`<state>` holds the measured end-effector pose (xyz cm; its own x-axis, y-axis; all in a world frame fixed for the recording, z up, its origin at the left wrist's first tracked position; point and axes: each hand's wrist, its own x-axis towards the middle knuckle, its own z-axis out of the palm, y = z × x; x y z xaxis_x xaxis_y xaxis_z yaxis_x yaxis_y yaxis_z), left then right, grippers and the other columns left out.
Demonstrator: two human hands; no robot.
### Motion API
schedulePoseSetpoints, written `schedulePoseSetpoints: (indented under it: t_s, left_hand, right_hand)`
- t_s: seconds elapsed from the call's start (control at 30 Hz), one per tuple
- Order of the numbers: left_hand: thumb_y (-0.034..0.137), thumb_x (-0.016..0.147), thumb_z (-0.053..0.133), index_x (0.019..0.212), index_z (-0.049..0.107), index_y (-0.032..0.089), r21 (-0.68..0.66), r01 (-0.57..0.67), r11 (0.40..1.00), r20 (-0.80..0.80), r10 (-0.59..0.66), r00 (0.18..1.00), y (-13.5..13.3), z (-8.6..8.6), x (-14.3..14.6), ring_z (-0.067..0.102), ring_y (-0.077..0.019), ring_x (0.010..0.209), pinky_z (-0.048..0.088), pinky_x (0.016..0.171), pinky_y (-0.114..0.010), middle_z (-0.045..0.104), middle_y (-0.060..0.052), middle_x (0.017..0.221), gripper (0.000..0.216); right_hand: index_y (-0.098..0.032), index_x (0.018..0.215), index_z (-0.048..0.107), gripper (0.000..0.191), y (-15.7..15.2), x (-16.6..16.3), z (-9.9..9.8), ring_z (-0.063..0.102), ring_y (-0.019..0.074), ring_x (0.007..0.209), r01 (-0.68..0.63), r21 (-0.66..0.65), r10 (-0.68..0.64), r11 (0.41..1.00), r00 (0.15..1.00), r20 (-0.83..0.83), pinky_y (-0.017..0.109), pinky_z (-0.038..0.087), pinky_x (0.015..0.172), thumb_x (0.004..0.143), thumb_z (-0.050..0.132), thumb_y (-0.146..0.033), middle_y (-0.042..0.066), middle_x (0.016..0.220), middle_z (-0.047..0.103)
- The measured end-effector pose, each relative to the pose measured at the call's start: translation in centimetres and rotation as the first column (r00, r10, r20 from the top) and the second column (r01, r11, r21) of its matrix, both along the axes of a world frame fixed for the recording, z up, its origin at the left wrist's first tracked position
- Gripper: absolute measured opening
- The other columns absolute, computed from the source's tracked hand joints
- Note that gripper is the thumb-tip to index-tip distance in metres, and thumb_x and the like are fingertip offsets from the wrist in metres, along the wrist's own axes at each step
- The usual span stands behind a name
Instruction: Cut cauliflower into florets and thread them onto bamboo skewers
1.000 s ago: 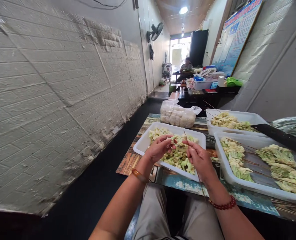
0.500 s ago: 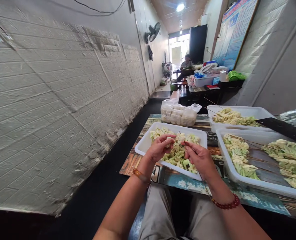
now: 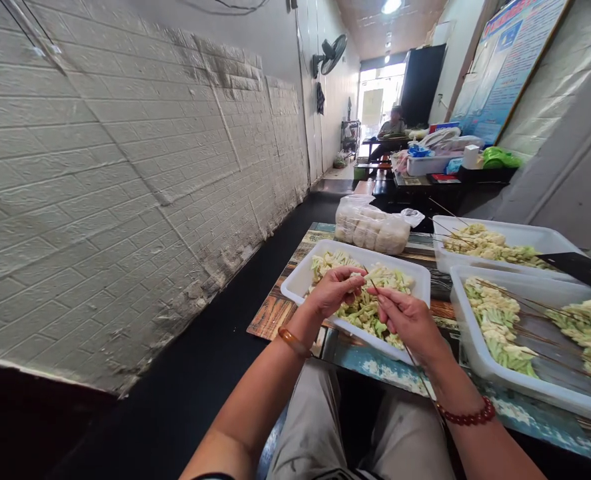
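My left hand (image 3: 335,291) is closed in a pinch on a cauliflower floret (image 3: 375,275) over a white tray (image 3: 295,285) of loose florets. My right hand (image 3: 406,319) is closed on a thin bamboo skewer (image 3: 415,363) whose tip points up at the floret between the two hands. Its lower end runs down past my wrist. An orange bangle is on my left wrist and a red bead bracelet on my right.
Two white trays (image 3: 480,360) (image 3: 540,235) of skewered cauliflower stand to the right. A clear plastic bag of pale rounds (image 3: 372,227) lies behind the loose-floret tray. A white brick wall (image 3: 125,167) runs along the left. A person (image 3: 394,123) sits far down the room.
My hands stay together over the tray, the floret now held at the skewer tip. The camera has shifted, so everything sits slightly further right in view.
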<state>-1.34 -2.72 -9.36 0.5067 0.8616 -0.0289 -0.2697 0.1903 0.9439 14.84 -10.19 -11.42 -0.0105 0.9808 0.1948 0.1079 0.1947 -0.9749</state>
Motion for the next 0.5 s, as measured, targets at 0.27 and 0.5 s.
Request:
schedulePoseSetpoints:
  t_s: [0.27, 0.5]
  left_hand:
    - [0.043, 0.068, 0.073, 0.076, 0.06, 0.012, 0.134, 0.014, 0.991, -0.031, -0.01, 0.999, -0.05, -0.48, 0.02, 0.041, -0.0041, 0.047, 0.026, 0.044, -0.018, 0.051, 0.003, 0.057, 0.034]
    - [0.047, 0.067, 0.072, 0.063, 0.056, 0.012, 0.17, -0.014, 0.985, -0.084, 0.028, 0.996, 0.16, -0.49, 0.15, 0.042, -0.0053, 0.045, 0.027, 0.045, -0.02, 0.051, 0.002, 0.051, 0.038]
  right_hand:
    - [-0.019, 0.106, 0.068, 0.041, -0.22, -0.48, 0.37, 0.044, 0.0103, 0.038, 0.005, -0.025, -0.002, 1.0, 0.996, 0.088, 0.025, 0.034, 0.041, 0.084, 0.056, -0.052, -0.003, 0.055, 0.056]
    - [-0.019, 0.1, 0.069, 0.042, -0.25, -0.83, 0.88, 0.044, 0.0107, 0.037, 0.037, -0.011, -0.036, 0.999, 0.992, 0.118, 0.025, 0.034, 0.039, 0.082, 0.055, -0.055, -0.002, 0.055, 0.057]
